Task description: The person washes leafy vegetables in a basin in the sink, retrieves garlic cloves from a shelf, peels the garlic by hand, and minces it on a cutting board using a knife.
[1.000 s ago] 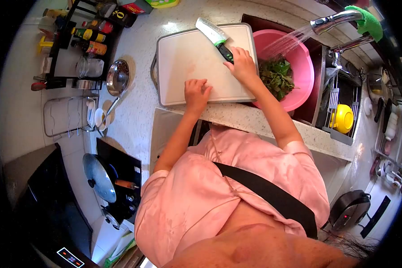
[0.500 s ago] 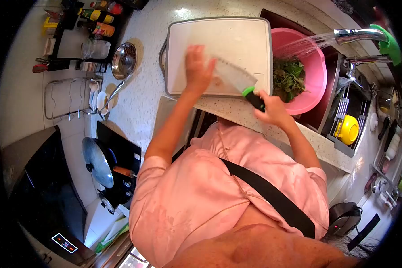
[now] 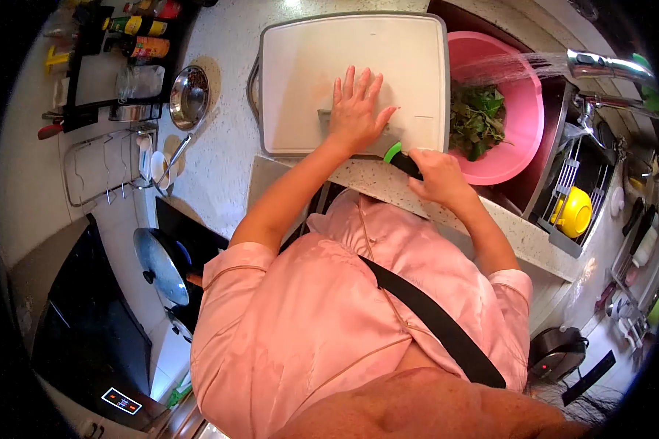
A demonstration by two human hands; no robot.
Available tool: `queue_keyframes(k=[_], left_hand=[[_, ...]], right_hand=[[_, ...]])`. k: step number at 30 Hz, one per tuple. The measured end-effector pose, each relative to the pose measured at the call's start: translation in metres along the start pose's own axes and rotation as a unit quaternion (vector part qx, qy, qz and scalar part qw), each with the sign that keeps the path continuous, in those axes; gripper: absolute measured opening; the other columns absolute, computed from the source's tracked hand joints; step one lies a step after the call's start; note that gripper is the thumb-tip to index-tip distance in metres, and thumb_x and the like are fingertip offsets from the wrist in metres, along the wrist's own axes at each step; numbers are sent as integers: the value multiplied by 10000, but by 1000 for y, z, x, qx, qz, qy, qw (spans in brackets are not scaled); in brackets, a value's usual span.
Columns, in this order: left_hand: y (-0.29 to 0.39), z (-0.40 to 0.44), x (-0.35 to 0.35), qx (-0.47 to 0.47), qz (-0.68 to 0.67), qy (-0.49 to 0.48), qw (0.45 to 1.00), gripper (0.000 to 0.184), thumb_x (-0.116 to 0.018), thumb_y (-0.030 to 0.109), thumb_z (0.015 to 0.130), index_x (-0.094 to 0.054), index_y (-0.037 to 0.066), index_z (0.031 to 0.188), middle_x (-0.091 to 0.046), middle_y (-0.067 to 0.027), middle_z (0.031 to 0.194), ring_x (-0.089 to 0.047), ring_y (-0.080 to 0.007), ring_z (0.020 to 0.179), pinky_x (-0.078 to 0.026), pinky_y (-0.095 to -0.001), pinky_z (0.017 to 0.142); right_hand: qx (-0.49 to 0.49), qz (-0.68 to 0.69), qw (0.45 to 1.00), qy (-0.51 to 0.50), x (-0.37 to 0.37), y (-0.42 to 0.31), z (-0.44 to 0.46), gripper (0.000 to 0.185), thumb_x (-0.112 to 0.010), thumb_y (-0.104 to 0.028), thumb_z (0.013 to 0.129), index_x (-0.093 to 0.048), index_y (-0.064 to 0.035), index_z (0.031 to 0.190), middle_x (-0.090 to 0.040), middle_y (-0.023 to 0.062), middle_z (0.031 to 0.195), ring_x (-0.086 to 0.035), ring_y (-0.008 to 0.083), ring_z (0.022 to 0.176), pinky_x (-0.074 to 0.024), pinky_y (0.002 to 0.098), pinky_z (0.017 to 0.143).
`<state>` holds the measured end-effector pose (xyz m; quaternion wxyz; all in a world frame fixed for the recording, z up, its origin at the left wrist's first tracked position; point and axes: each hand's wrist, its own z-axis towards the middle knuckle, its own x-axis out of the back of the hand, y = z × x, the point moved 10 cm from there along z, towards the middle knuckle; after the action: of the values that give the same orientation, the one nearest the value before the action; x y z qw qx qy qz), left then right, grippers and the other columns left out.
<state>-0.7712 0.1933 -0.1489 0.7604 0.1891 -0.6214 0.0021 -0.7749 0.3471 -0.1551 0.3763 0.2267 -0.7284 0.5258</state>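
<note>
My right hand (image 3: 441,178) is wrapped round the black handle of a kitchen knife (image 3: 404,162) with a green collar. The knife lies low over the near edge of a pale cutting board (image 3: 293,73), its blade pointing left. My left hand (image 3: 356,117) is spread with fingers apart over the board, hiding much of the blade. Whether that palm touches the board or the blade, I cannot tell. A little of the blade shows left of the wrist.
A pink basin (image 3: 521,139) with leafy greens (image 3: 479,121) stands in the sink under a running faucet (image 3: 608,66). A metal ladle (image 3: 189,99) lies left of the board. A lidded pan (image 3: 161,265) sits on the stove; a yellow bowl (image 3: 575,212) is in the rack.
My left hand has moved right and spread over the blade. The knife has swung lower and flatter, its handle shifting left. The whole view has shifted slightly.
</note>
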Motion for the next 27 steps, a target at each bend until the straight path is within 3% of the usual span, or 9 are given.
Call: queue_keyframes(k=[8,11,14,16,18,20,21,23,27], left_hand=[[-8,-5,1,25,-24,8,999,652,-560,453,863,-388,126,1400,-354,-156,1443,-235,-405,1361,-179,-599,1071],[-8,-9,0,25,-1,-2,1000,668,-569,468,852,-387,144,1407,-355,-155,1444,-233,-402,1362,-174,-601,1071],[-6,-8,6,33,2,-1,999,676,-566,485,847,-383,167,1415,-335,-149,1459,-216,-397,1370,-168,-601,1073],[-8,-11,1,36,2,-1,999,677,-558,496,848,-380,179,1420,-316,-145,1473,-201,-394,1377,-166,-601,1074],[-10,-11,-12,17,132,-3,991,698,-541,519,846,-356,198,1438,-271,-143,1499,-181,-382,1389,-151,-602,1079],[-8,-10,-10,34,97,4,995,723,-533,533,844,-332,192,1449,-255,-144,1507,-166,-377,1397,-149,-590,1085],[-9,-11,-9,44,79,9,996,735,-529,540,843,-320,189,1455,-247,-144,1511,-158,-375,1401,-147,-585,1087],[-11,-12,-6,47,38,15,998,767,-523,542,844,-287,159,1466,-222,-147,1521,-140,-368,1409,-143,-575,1091],[-17,-16,-9,39,-8,12,999,788,-521,537,847,-265,129,1471,-205,-149,1526,-130,-364,1412,-140,-571,1091]], right_hand=[[20,-25,999,-15,23,10,13,392,-675,-194,686,-553,-88,1043,-558,153,803,-593,336,778,-490,436,668],[11,-29,998,-48,25,12,22,389,-702,-225,684,-556,-67,1008,-540,138,829,-579,331,829,-474,453,723],[59,-102,992,-47,44,-5,37,454,-730,-290,691,-559,-52,1038,-553,152,944,-550,338,940,-449,452,816],[119,-30,987,100,78,-42,58,543,-730,-346,710,-552,-36,1119,-542,180,1123,-503,361,1082,-402,441,942],[195,41,971,135,65,-73,89,615,-670,-404,773,-509,-63,1259,-441,188,1346,-415,366,1240,-322,473,1043],[261,-19,957,121,26,-101,118,699,-583,-529,810,-468,-74,1327,-395,170,1408,-311,364,1339,-201,507,1112],[260,-24,958,119,16,-104,124,699,-583,-529,810,-468,-74,1327,-395,170,1408,-311,364,1339,-201,507,1112],[323,-44,944,56,-8,-117,134,781,-462,-633,829,-423,-77,1376,-369,154,1436,-232,366,1384,-115,519,1136],[323,-58,944,29,-13,-113,136,821,-380,-681,834,-408,-79,1390,-372,149,1436,-246,364,1379,-131,521,1130]])
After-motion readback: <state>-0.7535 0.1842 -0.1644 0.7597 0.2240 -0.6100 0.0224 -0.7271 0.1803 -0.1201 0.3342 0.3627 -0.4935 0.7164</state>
